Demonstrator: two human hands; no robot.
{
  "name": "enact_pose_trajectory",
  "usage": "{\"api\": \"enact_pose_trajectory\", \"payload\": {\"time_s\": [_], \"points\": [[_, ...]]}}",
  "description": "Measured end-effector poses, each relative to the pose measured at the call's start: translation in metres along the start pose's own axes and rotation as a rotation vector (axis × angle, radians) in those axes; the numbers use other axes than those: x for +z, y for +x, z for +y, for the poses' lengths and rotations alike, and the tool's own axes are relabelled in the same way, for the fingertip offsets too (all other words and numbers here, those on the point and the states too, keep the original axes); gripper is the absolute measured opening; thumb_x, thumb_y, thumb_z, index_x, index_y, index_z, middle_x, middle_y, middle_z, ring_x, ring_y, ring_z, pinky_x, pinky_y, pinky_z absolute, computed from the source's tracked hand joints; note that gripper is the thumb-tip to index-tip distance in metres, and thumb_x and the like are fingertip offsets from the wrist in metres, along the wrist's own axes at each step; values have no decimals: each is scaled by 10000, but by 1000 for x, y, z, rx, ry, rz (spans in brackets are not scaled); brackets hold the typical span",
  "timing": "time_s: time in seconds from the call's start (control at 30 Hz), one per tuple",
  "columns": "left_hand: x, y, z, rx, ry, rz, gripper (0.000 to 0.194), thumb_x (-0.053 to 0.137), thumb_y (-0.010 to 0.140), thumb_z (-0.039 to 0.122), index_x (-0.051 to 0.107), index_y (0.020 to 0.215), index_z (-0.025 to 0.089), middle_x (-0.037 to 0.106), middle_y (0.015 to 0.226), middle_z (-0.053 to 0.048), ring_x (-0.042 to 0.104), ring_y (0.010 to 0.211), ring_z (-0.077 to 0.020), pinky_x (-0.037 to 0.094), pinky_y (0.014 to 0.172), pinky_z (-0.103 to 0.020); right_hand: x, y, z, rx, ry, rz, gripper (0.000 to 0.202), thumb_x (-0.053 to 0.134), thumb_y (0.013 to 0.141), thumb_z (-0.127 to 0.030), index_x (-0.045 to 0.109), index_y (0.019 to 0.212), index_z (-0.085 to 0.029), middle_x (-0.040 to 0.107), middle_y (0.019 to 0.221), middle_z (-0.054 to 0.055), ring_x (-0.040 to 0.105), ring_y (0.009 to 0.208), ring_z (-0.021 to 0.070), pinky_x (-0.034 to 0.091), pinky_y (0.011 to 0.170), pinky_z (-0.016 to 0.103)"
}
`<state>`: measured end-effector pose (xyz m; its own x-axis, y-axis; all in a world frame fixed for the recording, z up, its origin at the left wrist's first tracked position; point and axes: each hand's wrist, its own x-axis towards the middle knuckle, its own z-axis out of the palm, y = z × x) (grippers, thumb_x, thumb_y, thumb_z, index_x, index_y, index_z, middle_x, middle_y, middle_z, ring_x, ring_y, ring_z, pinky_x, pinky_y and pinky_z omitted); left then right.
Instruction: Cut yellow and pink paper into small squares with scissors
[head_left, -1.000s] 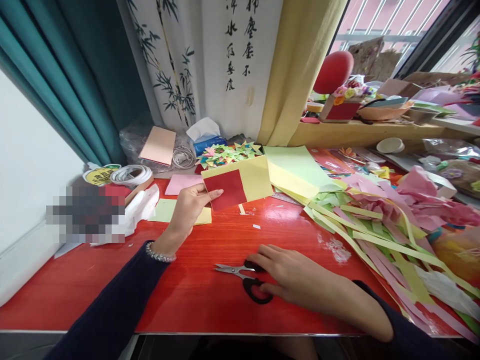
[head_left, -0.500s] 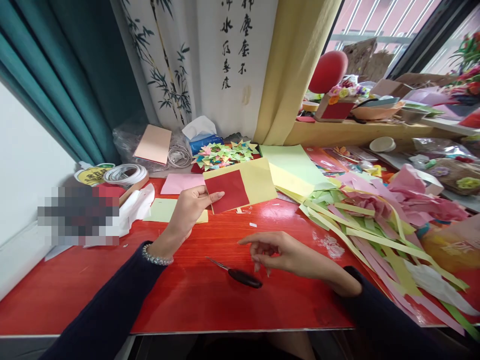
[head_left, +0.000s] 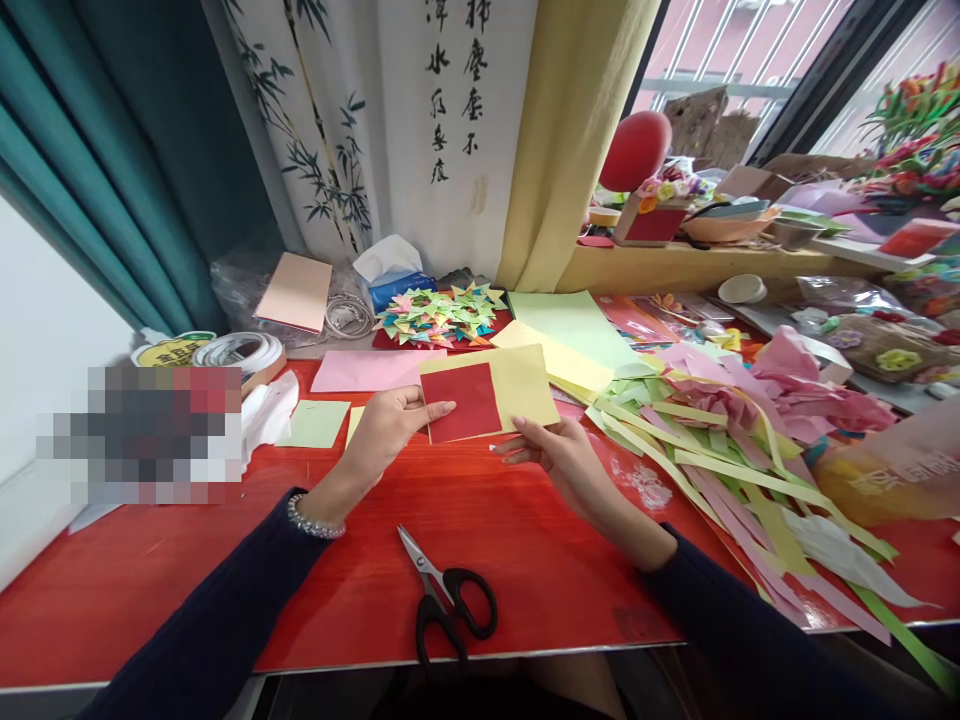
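Hands (head_left: 386, 430) hover above a red table (head_left: 570, 570) near curtains (head_left: 551, 130).

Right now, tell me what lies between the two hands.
The head view shows a red paper square in front of a yellow sheet there.

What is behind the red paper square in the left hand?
A larger yellow sheet shows above and to the right of the red paper square. The part directly behind the square is covered and cannot be seen.
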<state>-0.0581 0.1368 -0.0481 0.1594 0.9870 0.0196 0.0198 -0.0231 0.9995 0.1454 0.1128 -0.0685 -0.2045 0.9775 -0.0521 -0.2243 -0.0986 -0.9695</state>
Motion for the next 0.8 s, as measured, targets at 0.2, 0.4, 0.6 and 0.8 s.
{"api": "enact_pose_trajectory", "payload": {"time_s": [0.2,0.4,0.6,0.8], "points": [[3,-2,1,-25,8,-56,335,711,668,373,679,921,156,712,947,-76,661,844,-215,534,757,-327,-3,-2,3,-36,22,76,297,680,715,-349,645,887,-110,689,712,69,671,638,169,562,662,296],[4,-3,1,-31,-27,-56,324,717,666,361,676,914,157,710,948,-73,656,859,-215,530,767,-325,-2,-3,1,-43,34,75,297,686,710,-343,640,894,-114,692,773,80,674,671,174,562,691,306],[0,-1,-1,22,67,30,325,710,663,392,668,869,144,710,840,-68,651,780,-206,519,690,-326,-2,-6,-2,83,-245,-51,357,557,780,-486,576,679,-144,626,585,43,591,485,120,497,495,255],[-4,1,-3,66,125,105,261,705,669,384,657,786,156,706,781,-40,641,725,-174,498,632,-277,38,-58,10,-185,-1142,-376,357,620,701,-521,594,706,-164,631,658,32,564,550,137,377,479,241]]}}
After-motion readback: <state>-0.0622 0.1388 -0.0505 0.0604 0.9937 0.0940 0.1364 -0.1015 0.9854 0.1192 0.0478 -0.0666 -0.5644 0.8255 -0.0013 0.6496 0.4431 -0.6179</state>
